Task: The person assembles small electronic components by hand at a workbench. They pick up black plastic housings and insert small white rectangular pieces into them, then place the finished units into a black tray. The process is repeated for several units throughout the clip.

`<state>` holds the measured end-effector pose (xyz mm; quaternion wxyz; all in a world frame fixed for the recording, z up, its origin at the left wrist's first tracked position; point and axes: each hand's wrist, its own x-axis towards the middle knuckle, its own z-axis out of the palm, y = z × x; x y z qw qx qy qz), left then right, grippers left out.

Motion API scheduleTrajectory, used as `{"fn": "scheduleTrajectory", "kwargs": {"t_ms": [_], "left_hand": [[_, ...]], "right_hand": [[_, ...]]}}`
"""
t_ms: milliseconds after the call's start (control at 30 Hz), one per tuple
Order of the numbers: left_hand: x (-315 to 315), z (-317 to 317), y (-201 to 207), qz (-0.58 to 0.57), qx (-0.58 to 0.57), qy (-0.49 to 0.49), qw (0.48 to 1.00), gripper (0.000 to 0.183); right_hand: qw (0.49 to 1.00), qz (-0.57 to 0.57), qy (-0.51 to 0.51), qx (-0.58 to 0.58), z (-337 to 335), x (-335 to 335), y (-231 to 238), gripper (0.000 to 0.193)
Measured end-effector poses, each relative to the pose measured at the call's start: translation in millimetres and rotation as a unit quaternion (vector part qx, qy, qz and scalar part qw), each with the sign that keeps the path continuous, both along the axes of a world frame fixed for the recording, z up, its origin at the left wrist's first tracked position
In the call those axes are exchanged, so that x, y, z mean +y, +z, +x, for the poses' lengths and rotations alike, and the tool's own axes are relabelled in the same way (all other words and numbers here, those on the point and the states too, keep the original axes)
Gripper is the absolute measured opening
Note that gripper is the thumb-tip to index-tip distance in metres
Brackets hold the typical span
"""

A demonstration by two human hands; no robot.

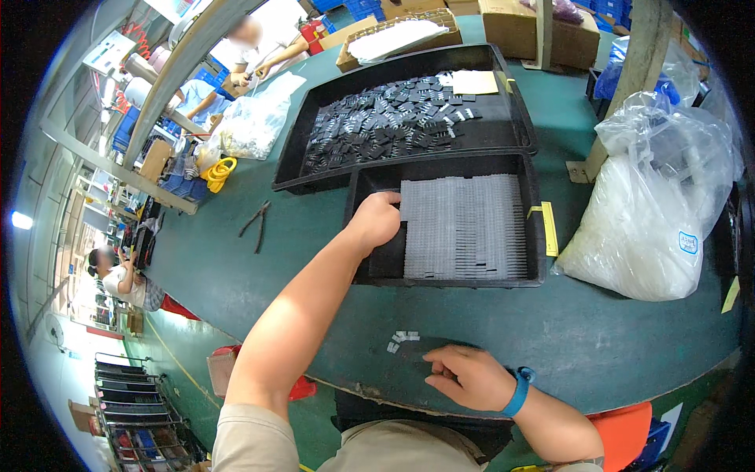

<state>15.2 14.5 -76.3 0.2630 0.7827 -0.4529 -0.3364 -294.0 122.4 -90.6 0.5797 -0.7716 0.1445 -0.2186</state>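
Note:
My left hand reaches into the near black tray, its fingers at the left edge of a neat grey block of small flat parts. Whether it pinches a part I cannot tell. My right hand, with a blue wristband, rests fingers-down on the green table close to my body, touching a dark flat piece. A few small white parts lie just beyond its fingertips.
A larger black tray behind holds several loose dark parts and a paper slip. Pliers lie left of the trays. Big clear bags of white parts stand right. Cardboard boxes at the back; other people work at far left.

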Motion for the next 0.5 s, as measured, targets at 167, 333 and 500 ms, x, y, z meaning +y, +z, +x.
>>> {"fn": "scheduleTrajectory", "kwargs": {"t_ms": [167,333,500], "left_hand": [[8.6,-3.0,-0.5,0.034,-0.045,0.027,0.998,0.047],[26.5,-21.8,13.5,0.076,-0.026,0.041,0.996,0.030],[26.5,-14.8,-4.1,0.060,-0.088,0.027,0.994,0.026]], "right_hand": [[1.000,-0.002,0.002,0.005,-0.1,-0.2,-1.0,0.035],[1.000,-0.009,0.003,0.010,-1.3,-1.2,-2.5,0.034],[1.000,-0.001,0.006,0.015,-1.5,-0.9,-1.5,0.034]]}}
